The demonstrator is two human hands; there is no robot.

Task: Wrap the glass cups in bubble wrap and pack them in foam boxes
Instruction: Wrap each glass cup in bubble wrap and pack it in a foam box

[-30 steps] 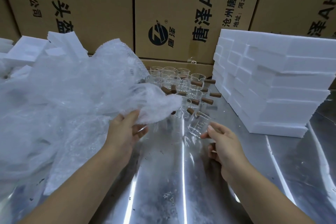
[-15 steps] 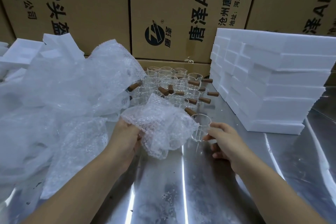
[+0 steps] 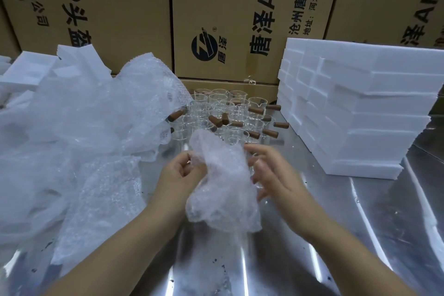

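1. Foam boxes (image 3: 360, 115) stand stacked at the right of the steel table (image 3: 374, 235), well apart from the hands. They look light and stiff but crumbly, so flat sides are a better hold than corners.
2. Loose bubble wrap (image 3: 79, 142) lies heaped on the left. It looks almost weightless, floppy and clingy, so pulling one piece would probably drag others with it.
3. Glass cups (image 3: 223, 108) crowd together upright at the back, between the heap and the stack, with wooden handles (image 3: 255, 110) jutting sideways. The clear glass is probably fragile and slick. The cups stand very close, so lifting one straight up by its handle or body seems safer than sliding it out.
4. Sheet of bubble wrap (image 3: 221, 185) hangs crumpled between the hands, in front of the cups. It is soft and shapeless and will need both hands to spread.
5. Left hand (image 3: 177, 173) pinches the sheet's upper left edge between thumb and fingers.
6. Right hand (image 3: 271, 170) is blurred, its fingers loosely spread at the sheet's right side. I cannot tell whether a cup sits behind the sheet.
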